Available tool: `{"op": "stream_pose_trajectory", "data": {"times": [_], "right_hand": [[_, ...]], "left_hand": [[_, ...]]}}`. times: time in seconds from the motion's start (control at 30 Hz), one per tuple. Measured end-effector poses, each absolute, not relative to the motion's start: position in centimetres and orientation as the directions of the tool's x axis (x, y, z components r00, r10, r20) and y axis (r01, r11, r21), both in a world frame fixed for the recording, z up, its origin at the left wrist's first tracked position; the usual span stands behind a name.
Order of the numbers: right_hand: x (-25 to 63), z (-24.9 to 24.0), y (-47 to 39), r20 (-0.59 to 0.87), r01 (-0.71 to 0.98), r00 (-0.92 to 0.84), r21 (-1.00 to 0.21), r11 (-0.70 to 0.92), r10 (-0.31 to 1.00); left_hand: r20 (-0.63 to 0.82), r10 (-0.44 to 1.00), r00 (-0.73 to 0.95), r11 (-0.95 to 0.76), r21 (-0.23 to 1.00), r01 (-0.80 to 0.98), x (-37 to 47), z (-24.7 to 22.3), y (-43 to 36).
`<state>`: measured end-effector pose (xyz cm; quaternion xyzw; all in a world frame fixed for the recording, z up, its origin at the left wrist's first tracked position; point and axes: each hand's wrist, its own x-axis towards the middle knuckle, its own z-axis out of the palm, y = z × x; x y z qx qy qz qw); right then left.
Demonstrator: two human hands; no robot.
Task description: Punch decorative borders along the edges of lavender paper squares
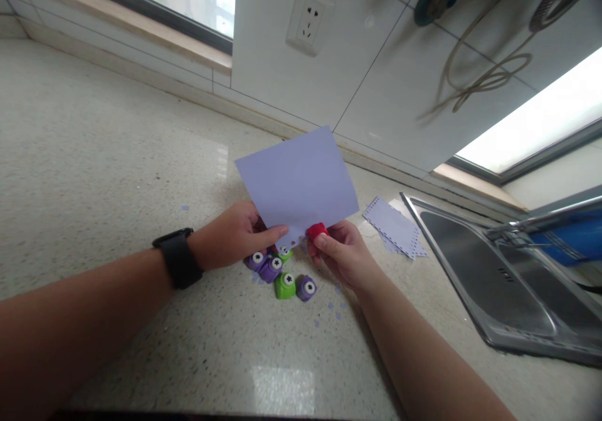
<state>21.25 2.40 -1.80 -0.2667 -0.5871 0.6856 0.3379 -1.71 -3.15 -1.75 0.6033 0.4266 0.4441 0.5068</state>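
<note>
A sheet of lilac paper (298,179) is held up over the counter, tilted, with a few small holes along its near edge. My left hand (239,236) pinches its near left corner, thumb on top. In my right hand (345,251) is a red craft punch (317,229), gripped by thumb and fingers at the paper's near right edge. Below the sheet lie several other craft punches: purple ones, such as this purple punch (307,288), and green ones, such as this green punch (285,285). Small lilac paper bits (338,315) are scattered around them.
A stack of lilac sheets (392,226) with punched edges lies to the right, beside a steel sink (489,283). The speckled counter (117,176) meets a tiled wall with a socket (309,22) and a looped cable (489,79). A blue object (559,233) stands behind the sink.
</note>
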Motion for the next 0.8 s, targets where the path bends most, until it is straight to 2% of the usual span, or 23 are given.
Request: {"op": "stream_pose_trajectory", "data": {"times": [0.33,0.8], "right_hand": [[21.02,-1.46,2.26,0.056,-0.152,-0.635,-0.987,-0.053,0.77],[20.67,-1.1,2.0,0.036,-0.179,-0.623,-0.979,-0.098,0.781]], "left_hand": [[0.103,0.958,0.268,-0.126,0.99,0.068,-1.95,-2.03,-3.26],[0.135,0.957,0.257,-0.167,0.98,0.108,-1.84,-1.66,-3.41]]}}
